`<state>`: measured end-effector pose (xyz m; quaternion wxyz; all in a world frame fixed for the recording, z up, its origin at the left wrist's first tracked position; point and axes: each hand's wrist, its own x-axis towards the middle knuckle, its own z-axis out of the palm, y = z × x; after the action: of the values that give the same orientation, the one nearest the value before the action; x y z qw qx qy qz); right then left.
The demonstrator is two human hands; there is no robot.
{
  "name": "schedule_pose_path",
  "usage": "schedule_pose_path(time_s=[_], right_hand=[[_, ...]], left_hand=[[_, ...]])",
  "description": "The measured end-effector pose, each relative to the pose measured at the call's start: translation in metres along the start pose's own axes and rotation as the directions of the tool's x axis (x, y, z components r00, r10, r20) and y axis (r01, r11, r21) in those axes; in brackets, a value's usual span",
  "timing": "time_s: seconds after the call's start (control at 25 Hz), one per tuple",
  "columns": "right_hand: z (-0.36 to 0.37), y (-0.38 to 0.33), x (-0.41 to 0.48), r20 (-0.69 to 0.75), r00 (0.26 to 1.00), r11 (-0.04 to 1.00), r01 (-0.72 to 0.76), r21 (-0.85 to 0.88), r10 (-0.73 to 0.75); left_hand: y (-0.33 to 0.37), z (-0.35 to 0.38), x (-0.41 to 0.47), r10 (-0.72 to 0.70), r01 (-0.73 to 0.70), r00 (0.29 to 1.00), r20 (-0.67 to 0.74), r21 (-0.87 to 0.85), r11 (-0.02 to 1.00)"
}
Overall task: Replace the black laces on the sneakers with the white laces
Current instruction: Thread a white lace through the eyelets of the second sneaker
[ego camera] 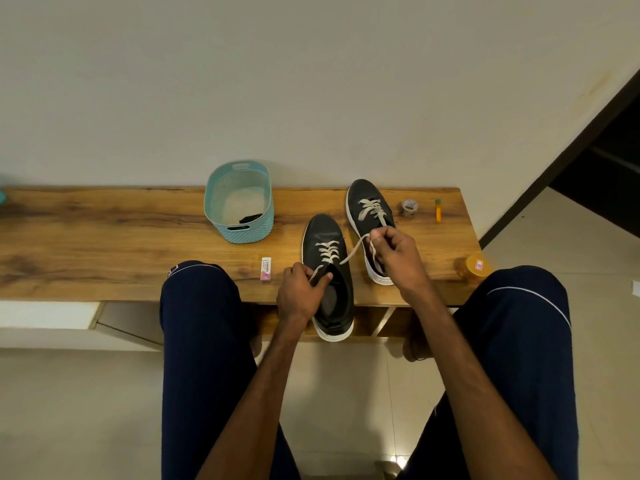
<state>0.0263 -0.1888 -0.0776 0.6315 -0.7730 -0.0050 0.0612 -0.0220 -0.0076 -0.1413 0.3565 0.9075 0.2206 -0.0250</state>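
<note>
Pale floor tiles (346, 393) are seen beneath two knees in navy trousers (201, 323). At the front edge of a long brown wooden bench (104, 244), a black leather sneaker with a white sole (322, 230) is set with its heel overhanging. One end of its white flat lace (327, 251) is pinched by the left hand (301, 292) beside the opening; the other end is pinched and drawn up taut by the right hand (398, 261). Just behind, a second matching black sneaker (363, 194) is already laced in white. A small white eraser box (266, 269) lies near the left hand. Farther back, a black lace (251, 218) is held in a teal woven plastic basket (249, 233) against the cream wall (311, 81).
</note>
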Motion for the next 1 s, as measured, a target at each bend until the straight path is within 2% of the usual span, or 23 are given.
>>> schedule_pose_path(time_s=[0.04, 0.12, 0.16, 0.2, 0.28, 0.36, 0.52, 0.64, 0.76, 0.88, 1.0], right_hand=[[-0.001, 0.006, 0.001, 0.025, 0.999, 0.987, -0.023, -0.157, 0.027], [-0.001, 0.021, 0.001, 0.037, 0.994, 0.850, -0.067, -0.523, 0.100], [0.001, 0.027, -0.001, -0.004, 0.992, 0.788, -0.105, -0.607, 0.129], [0.002, 0.028, -0.004, -0.051, 0.989, 0.785, -0.139, -0.603, 0.136], [0.003, 0.024, -0.008, -0.091, 0.990, 0.875, -0.136, -0.465, 0.105], [0.005, 0.019, -0.010, -0.041, 0.993, 0.952, -0.119, -0.281, 0.112], [0.001, -0.001, -0.027, -0.034, 0.999, 0.999, -0.032, -0.038, 0.031], [-0.002, -0.038, -0.037, -0.039, 0.991, 0.985, 0.130, 0.110, -0.127], [0.003, -0.081, -0.035, -0.084, 0.972, 0.943, 0.232, 0.240, -0.218], [0.014, -0.113, -0.024, -0.099, 0.957, 0.921, 0.289, 0.263, -0.272], [0.027, -0.141, -0.017, -0.086, 0.951, 0.914, 0.309, 0.264, -0.296]], left_hand=[[0.000, 0.000, 0.000, 0.007, -0.007, 1.000, 0.008, 0.011, 1.000], [0.000, -0.001, 0.000, 0.019, -0.019, 0.999, 0.040, 0.004, 1.000], [0.000, -0.004, 0.000, 0.025, -0.022, 0.998, 0.059, -0.054, 0.998], [0.002, -0.009, 0.000, 0.029, -0.017, 0.997, 0.071, -0.162, 0.987], [0.012, -0.024, -0.006, 0.029, 0.006, 0.997, 0.074, -0.428, 0.904], [0.023, -0.043, -0.010, 0.054, -0.021, 0.998, 0.035, -0.619, 0.785], [0.036, -0.075, -0.019, 0.233, -0.145, 0.972, -0.007, -0.802, 0.579], [0.049, -0.096, -0.028, 0.379, -0.232, 0.925, -0.016, -0.813, 0.534], [0.068, -0.120, -0.030, 0.485, -0.384, 0.871, -0.084, -0.733, 0.562], [0.088, -0.140, -0.024, 0.552, -0.511, 0.820, -0.151, -0.628, 0.586], [0.104, -0.147, -0.017, 0.541, -0.554, 0.810, -0.227, -0.597, 0.579]])
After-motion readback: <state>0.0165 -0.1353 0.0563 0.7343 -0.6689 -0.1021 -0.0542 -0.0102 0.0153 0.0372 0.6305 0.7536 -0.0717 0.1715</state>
